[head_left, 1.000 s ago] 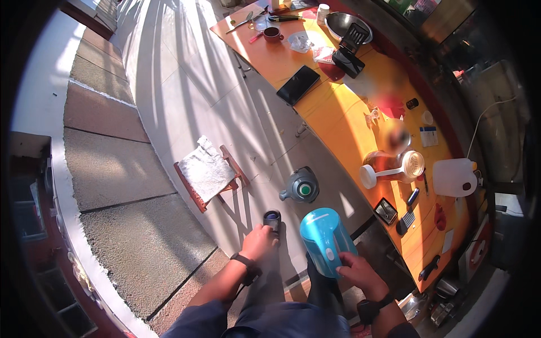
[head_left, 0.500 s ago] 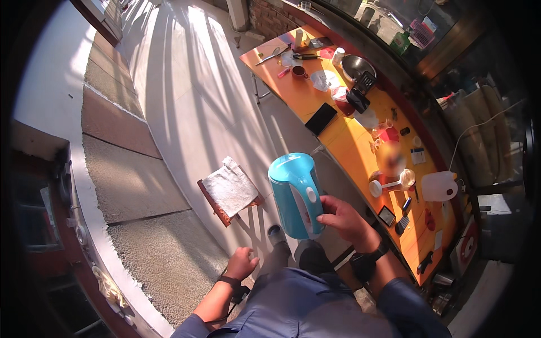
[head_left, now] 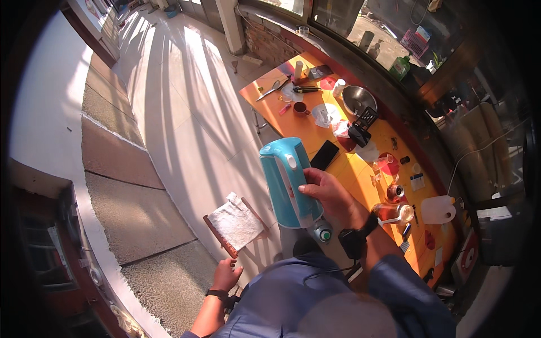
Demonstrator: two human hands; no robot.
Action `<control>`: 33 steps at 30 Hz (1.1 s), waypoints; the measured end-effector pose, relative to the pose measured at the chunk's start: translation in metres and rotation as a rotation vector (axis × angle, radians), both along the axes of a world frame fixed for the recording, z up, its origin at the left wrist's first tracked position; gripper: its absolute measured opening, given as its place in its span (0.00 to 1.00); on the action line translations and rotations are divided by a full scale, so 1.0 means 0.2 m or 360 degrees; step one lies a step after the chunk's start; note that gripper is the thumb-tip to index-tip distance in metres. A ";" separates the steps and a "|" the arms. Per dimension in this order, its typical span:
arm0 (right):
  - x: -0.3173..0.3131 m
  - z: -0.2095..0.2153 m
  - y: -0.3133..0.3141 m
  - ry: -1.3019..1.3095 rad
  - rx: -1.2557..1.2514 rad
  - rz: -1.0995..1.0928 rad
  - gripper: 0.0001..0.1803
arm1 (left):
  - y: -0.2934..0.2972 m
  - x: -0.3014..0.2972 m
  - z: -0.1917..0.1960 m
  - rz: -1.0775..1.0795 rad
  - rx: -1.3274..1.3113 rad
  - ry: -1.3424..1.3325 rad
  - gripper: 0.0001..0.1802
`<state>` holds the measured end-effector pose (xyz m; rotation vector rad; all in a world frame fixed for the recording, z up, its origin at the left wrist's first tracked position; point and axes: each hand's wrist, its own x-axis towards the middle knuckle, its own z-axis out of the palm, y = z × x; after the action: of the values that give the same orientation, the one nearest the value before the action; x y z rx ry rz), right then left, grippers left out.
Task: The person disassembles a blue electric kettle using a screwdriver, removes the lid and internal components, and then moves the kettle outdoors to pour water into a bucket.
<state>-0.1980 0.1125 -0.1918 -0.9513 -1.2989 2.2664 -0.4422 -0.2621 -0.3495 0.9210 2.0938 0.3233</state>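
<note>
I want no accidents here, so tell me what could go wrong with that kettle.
Only the right hand holds the blue kettle, so a slip might drop it onto the floor. Swung toward the table, it might knock the black phone lying near the edge. The green-capped container, low beside the kettle's base in view, could get bumped.

Sunlight stripes the pale floor beside an orange table near windows.

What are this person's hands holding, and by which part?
The right hand grips a turquoise, jug-shaped kettle by its side handle; the left hand holds nothing visible.
</note>
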 end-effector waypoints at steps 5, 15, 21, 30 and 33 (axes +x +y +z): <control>-0.13 -0.06 0.34 0.0063 0.0149 0.0051 0.22 | 0.36 -0.29 -0.01 0.0140 0.0055 0.0031 0.26; -0.34 -0.10 0.84 -0.0135 -0.0034 -0.0107 0.32 | 1.60 -0.47 0.18 -0.0013 0.0056 -0.0431 0.29; -0.45 -0.08 1.08 -0.0158 -0.0037 -0.0109 0.35 | 2.05 -0.76 0.20 -0.0182 0.0042 -0.0357 0.26; -0.56 -0.04 1.06 -0.0374 -0.0224 -0.0815 0.34 | 2.77 -1.21 0.16 -0.0789 -0.0069 -0.0418 0.27; -0.59 -0.11 1.05 -0.0413 -0.0108 -0.1010 0.33 | 2.97 -1.37 0.14 -0.0983 -0.0136 -0.0329 0.26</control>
<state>-0.3152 0.3225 -0.2134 -1.4717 -0.8401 1.7399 -0.7155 0.3319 -0.3215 1.3585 1.5308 0.0022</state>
